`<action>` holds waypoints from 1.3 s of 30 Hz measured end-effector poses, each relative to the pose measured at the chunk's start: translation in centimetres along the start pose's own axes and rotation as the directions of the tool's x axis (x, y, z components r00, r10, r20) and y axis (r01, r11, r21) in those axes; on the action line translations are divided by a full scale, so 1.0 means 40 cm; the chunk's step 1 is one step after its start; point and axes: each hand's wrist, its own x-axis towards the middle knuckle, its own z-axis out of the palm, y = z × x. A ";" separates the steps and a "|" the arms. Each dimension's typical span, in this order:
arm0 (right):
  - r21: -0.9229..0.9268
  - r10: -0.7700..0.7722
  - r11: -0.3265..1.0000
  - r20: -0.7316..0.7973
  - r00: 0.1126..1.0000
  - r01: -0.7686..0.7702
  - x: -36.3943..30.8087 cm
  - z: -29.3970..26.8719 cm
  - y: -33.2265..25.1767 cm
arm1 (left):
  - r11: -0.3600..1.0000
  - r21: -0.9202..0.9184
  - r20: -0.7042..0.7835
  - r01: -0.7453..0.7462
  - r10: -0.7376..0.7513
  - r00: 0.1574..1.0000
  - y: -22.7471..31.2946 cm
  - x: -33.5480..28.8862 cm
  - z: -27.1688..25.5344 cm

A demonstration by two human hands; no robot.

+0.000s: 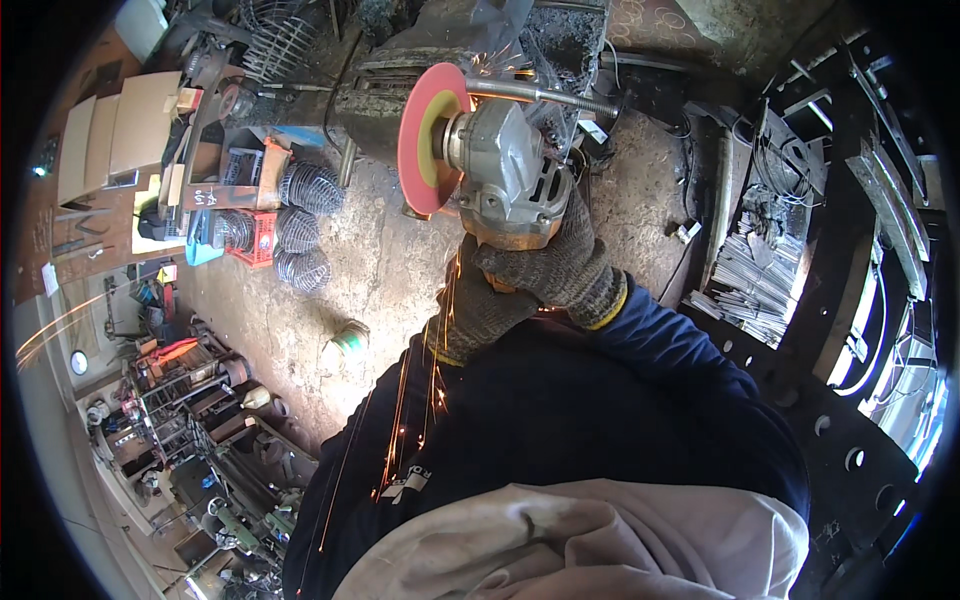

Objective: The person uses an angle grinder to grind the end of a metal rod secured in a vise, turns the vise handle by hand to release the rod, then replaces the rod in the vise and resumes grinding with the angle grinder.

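Observation:
Both my hands wear grey knit gloves and are closed round an angle grinder [507, 165]. My right hand [565, 265] wraps its orange and grey body from the right. My left hand [475, 320] grips lower on the tool, its fingers partly hidden under it. The round disc [425, 140], pink-red with a yellow middle, stands on edge to the left of the metal gear head. A steel rod [525, 90] with a threaded end lies just behind the grinder. Sparks fly near the rod and stream down past my left glove; the disc's contact point is hidden.
Beyond the rod is a dark, worn metal bench [375, 110]. Wire coils [300, 230] and a red crate [262, 238] sit at left on the floor. A small round can-like object [350, 342] lies nearer. Metal strips [755, 280] are piled at right, beside a perforated dark beam [800, 410].

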 end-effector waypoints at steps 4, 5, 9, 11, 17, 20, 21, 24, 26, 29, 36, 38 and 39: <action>0.301 0.069 0.952 -0.029 0.997 -0.057 -0.006 0.014 0.021 | 0.952 -0.298 0.156 0.067 -0.020 0.988 0.040 0.056 -0.031; 0.238 0.052 0.970 -0.031 0.998 -0.043 -0.007 0.011 0.022 | 0.950 -0.302 0.179 0.086 -0.032 0.983 0.043 0.056 -0.035; -0.010 -0.011 1.000 -0.023 1.000 0.011 -0.011 0.001 0.005 | 0.931 -0.332 0.231 0.152 -0.076 0.970 0.074 0.068 -0.050; 0.000 0.005 1.000 0.028 1.000 -0.005 -0.006 -0.003 0.005 | 0.983 -0.171 0.097 0.069 -0.052 0.994 0.063 0.043 -0.029; -0.241 -0.065 0.966 0.116 0.991 0.092 -0.003 -0.005 0.026 | 0.995 -0.100 0.039 0.000 0.004 0.999 0.051 0.029 -0.015; 0.068 0.038 0.997 0.058 0.998 -0.042 -0.010 0.000 0.044 | 0.938 -0.286 0.189 0.198 -0.147 0.971 0.047 0.046 -0.016; 0.061 0.041 0.997 0.050 0.998 -0.044 -0.010 0.000 0.046 | 0.926 -0.286 0.203 0.246 -0.192 0.960 0.060 0.049 -0.021; -0.425 -0.103 0.893 0.130 0.986 0.150 0.001 -0.004 0.028 | 0.943 -0.270 0.216 0.194 -0.137 0.967 0.056 0.049 -0.034; -0.413 -0.098 0.899 0.131 0.986 0.144 0.001 -0.014 0.026 | 0.909 -0.361 0.221 0.210 -0.135 0.966 0.018 0.043 -0.013; -0.327 -0.060 0.939 0.150 0.987 0.107 0.002 -0.008 0.014 | 0.695 -0.614 0.212 0.375 -0.313 0.926 -0.030 0.016 0.040; -0.075 0.044 0.996 -0.028 0.999 -0.046 -0.007 -0.012 0.001 | 0.891 -0.393 0.196 0.227 -0.160 0.968 0.078 0.054 -0.028; -0.147 0.064 0.987 -0.015 0.998 -0.065 0.000 -0.015 -0.004 | 0.809 -0.511 0.235 0.291 -0.195 0.952 0.068 0.055 -0.022; -0.163 0.077 0.984 -0.013 0.997 -0.078 0.002 -0.017 -0.005 | 0.769 -0.554 0.253 0.319 -0.210 0.944 0.058 0.053 -0.017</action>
